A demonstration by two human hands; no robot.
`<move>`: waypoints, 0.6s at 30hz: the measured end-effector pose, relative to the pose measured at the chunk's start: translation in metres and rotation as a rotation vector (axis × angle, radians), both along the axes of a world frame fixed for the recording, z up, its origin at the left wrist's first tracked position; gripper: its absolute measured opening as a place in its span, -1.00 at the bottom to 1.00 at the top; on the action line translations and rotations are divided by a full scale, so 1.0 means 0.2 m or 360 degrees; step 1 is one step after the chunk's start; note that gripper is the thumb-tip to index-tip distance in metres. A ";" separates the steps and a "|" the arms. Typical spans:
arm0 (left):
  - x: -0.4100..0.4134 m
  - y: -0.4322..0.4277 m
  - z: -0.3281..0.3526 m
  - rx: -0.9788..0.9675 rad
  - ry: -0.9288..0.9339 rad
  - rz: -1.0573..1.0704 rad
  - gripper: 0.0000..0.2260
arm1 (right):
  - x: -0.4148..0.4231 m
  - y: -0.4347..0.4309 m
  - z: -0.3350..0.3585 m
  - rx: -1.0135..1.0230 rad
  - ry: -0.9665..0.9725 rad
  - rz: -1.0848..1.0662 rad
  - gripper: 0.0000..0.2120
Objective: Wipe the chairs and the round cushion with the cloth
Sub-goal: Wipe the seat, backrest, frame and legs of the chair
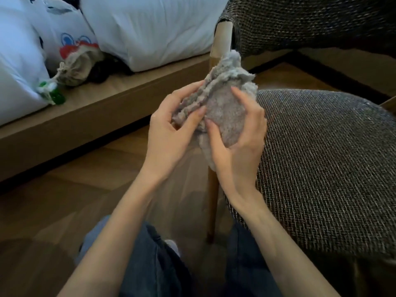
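Head view, the only cam. Grey fluffy cloth is bunched into a lump and held up in both hands mid-frame, in front of the chair's pale wooden post. It sits just left of the seat pad.

Left hand grips the cloth's left side. Thumb lies across the folded ridges, fingers curl round underneath, so it's clamped on the fabric. Right hand wraps the cloth from the right, w/ thumb and index finger pressed on the smoother front face and the other fingers behind. Also closed on it.

The cloth's right edge overlaps the seat rim in this view; can't tell if they touch.

Seat pad is dark brown-grey woven fabric w/ a rounded front edge. Backrest in the same weave is at top right. One slim wooden leg runs down to the wood floor.

On the left, a low wooden ledge carries white pillows. Also on it are a beige drawstring pouch and a small green-and-white item, too blurry to ID.

Blue jeans at bottom, forearms bare.
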State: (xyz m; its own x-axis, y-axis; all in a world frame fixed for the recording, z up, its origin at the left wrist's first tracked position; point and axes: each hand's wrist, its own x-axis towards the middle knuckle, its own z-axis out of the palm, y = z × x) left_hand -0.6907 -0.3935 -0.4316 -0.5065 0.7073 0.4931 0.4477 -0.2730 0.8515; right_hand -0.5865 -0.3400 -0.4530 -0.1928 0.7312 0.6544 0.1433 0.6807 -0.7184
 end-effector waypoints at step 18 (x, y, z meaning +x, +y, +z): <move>-0.05 -0.15 -0.36 -0.0476 -0.0100 0.0275 -0.72 | 0.11 -0.37 -0.44 -0.0072 -0.0834 0.0283 -0.23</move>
